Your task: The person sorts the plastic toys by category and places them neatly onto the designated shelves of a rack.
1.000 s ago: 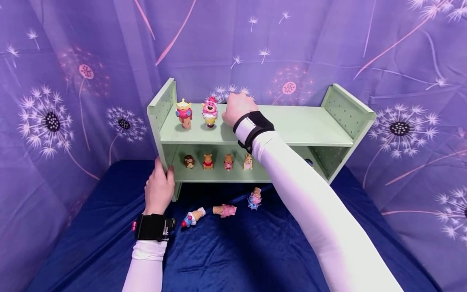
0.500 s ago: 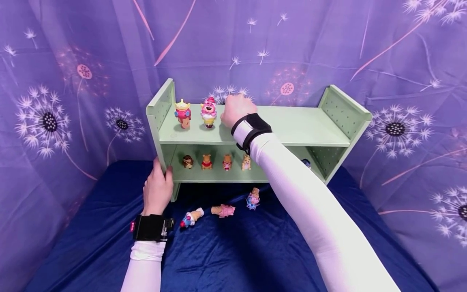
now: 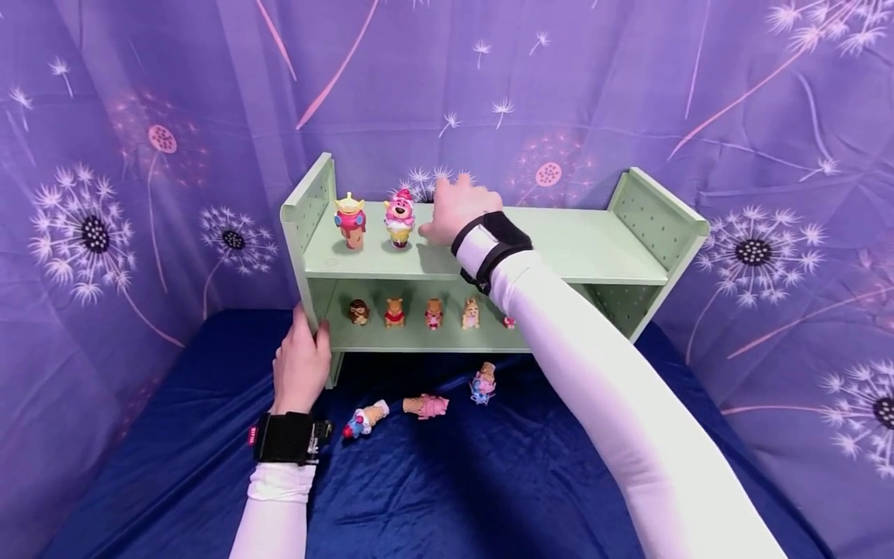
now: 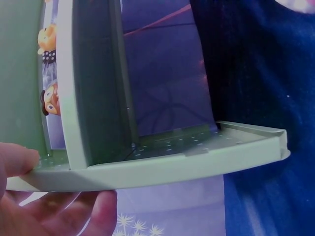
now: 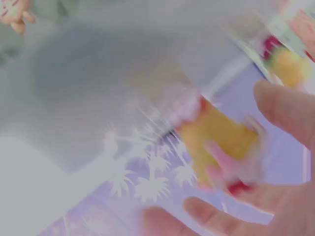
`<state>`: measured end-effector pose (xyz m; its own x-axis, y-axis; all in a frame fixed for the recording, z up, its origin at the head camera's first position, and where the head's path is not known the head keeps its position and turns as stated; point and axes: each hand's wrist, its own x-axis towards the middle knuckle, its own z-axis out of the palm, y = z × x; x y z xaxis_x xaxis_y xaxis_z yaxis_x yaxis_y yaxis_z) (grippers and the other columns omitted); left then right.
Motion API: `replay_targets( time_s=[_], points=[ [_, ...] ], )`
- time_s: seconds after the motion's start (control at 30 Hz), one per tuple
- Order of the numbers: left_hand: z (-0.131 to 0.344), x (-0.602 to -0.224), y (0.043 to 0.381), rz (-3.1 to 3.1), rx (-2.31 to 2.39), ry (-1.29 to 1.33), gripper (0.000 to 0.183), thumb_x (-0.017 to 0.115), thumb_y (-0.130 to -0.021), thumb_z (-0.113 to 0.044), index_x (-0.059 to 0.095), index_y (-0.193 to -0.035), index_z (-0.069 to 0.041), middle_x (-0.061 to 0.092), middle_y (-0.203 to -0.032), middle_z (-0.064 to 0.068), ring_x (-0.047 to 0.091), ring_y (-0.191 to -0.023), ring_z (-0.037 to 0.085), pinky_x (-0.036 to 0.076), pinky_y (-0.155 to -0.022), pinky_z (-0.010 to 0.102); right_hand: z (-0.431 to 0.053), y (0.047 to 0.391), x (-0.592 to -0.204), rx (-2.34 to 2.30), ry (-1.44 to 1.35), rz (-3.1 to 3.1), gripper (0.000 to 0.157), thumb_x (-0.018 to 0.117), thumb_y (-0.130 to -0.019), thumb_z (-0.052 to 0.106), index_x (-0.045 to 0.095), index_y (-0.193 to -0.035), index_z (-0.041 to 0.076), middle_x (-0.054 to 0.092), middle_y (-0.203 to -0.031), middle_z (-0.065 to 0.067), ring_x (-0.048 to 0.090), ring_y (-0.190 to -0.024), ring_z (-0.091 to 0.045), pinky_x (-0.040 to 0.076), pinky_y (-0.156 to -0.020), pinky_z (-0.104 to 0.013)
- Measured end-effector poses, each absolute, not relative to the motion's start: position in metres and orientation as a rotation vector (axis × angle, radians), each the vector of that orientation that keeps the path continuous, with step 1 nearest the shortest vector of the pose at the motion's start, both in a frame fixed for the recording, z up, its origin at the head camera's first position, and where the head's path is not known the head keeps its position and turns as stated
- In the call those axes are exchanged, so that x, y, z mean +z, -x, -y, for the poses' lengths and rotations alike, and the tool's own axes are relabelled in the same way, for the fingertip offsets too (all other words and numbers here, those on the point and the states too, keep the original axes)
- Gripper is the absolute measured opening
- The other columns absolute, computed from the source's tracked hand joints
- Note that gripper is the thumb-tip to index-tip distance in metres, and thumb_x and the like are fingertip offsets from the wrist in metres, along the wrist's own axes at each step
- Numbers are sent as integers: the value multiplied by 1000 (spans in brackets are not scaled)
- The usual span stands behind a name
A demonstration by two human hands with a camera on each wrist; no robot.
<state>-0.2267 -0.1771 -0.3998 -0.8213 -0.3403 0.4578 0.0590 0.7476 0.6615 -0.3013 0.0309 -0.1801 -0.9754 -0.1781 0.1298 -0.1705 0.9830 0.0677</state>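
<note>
My left hand [image 3: 302, 361] grips the left side panel [image 4: 162, 172] of a green two-tier shelf [image 3: 545, 241], its thumb inside and its fingers along the outside. Over the upper tier, my right hand [image 3: 464, 210] has its fingers spread. In the right wrist view a blurred yellow ice-cream-cone figurine [image 5: 211, 137] stands between the parted thumb and fingers; the head view hides it behind the hand. To its left stand a pink bear figurine [image 3: 400, 220] and a figurine with a red top and yellow crown [image 3: 351, 221].
Several small figurines, among them a red-shirted bear [image 3: 394, 313], line the lower tier. On the blue cloth [image 3: 447, 497] lie a blue-and-white cone figurine [image 3: 365, 419], a pink one [image 3: 426, 406] and a pink-and-blue one [image 3: 483, 383]. A purple curtain [image 3: 594, 93] hangs behind.
My right hand's fingers have spread from a bunched pose, and the hand has shifted slightly right. The left hand keeps its hold on the shelf's side panel.
</note>
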Motion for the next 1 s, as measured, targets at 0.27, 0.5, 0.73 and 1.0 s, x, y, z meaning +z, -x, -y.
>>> replay_targets(
  time_s=[0.27, 0.5, 0.73, 1.0],
  points=[
    [174, -400, 229, 2374, -937, -213, 44, 40, -91, -35, 33, -130, -14, 56, -104, 21, 54, -82, 46, 34, -58, 56, -50, 279, -151, 1, -413, 2956, 76, 55, -75, 55, 23, -137, 26, 32, -129, -12, 35, -113, -32, 35, -78, -52],
    [177, -403, 230, 2366, -925, -203, 44, 40, -91, -33, 32, -130, -14, 56, -103, 22, 54, -80, 47, 34, -56, 57, -72, 251, -165, 221, -547, 2777, 76, 56, -73, 59, 29, -136, 26, 32, -132, -11, 35, -114, -30, 40, -75, -51],
    [181, -404, 229, 2368, -916, -217, 43, 40, -91, -33, 32, -130, -15, 56, -104, 22, 54, -82, 46, 34, -58, 57, -90, 226, -206, 478, -596, 2514, 67, 60, -72, 56, 45, -127, 20, 41, -127, -9, 36, -114, -28, 31, -86, -48],
    [180, -404, 230, 2356, -897, -218, 44, 41, -91, -32, 33, -130, -15, 56, -103, 22, 54, -81, 46, 34, -57, 57, -107, 187, -247, 792, -579, 2351, 60, 62, -71, 55, 52, -120, 23, 45, -120, 3, 34, -112, -17, 26, -85, -45]
  ],
)
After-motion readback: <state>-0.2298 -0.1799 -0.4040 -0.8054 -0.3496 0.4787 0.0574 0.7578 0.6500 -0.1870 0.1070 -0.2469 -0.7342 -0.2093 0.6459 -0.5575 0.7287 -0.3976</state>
